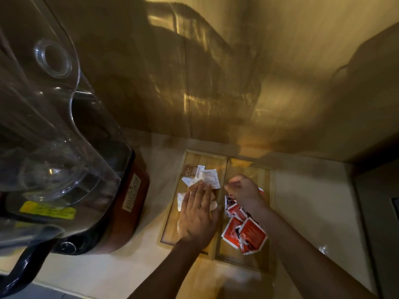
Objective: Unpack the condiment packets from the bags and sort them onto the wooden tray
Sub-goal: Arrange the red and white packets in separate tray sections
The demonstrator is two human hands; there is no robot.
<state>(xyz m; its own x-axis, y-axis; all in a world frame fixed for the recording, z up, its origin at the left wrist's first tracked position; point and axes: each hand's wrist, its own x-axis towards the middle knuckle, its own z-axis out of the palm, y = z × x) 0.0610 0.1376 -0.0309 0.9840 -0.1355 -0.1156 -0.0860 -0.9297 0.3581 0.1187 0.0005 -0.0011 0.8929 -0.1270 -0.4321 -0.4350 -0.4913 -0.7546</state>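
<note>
A wooden tray [222, 253] with two compartments lies on the counter below me. White packets [210, 178] and a brown packet [190, 171] lie in its left compartment. My left hand [197, 216] rests flat on those white packets, fingers spread. Several red packets [248, 234] are piled in the right compartment. Just above the red pile my right hand [243, 190] hovers with its fingers curled; whether it pinches anything is hidden. No bag can be made out.
A large blender with a clear jar [49, 117] and brown base [131, 203] stands close on the left, near the tray. A reflective wall [216, 72] rises right behind the tray. Pale counter [313, 201] extends to the right, ending at a dark edge.
</note>
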